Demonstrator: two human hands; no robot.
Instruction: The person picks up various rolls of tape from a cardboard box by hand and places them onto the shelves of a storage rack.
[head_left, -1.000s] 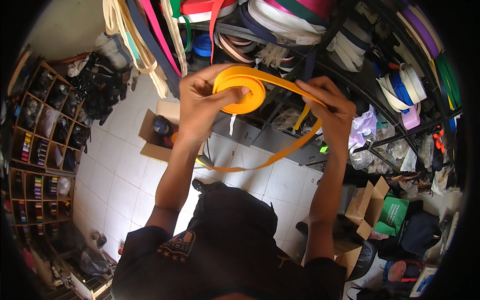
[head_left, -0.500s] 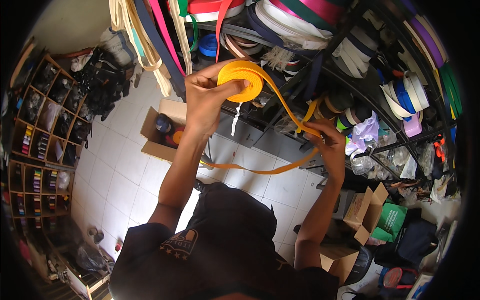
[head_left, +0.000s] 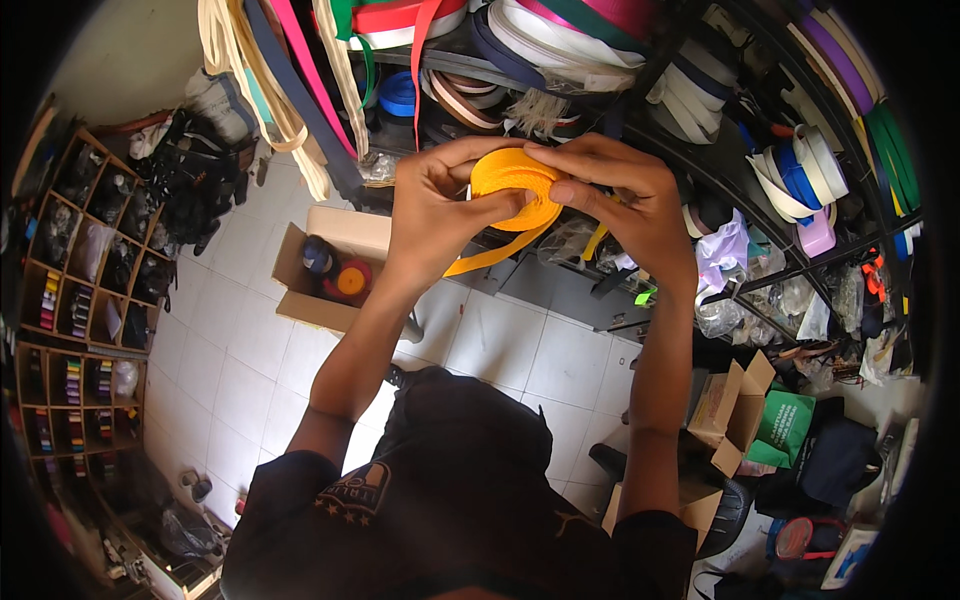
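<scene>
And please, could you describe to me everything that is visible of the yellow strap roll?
The yellow strap roll is a flat, orange-yellow band, apparently woven, wound into a round coil with its layered spiral edges facing the camera. It is held up in the air between both hands: the left hand grips its left side, thumb over the coil's face, while the right hand touches its upper and right rim. A loose tail hangs below, running leftward toward the left wrist.

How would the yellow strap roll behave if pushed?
The yellow roll may unwind: only the left hand and right hand visibly hold its coils. Its tail is probably floppy, since the strip looks thin and flat.
</scene>
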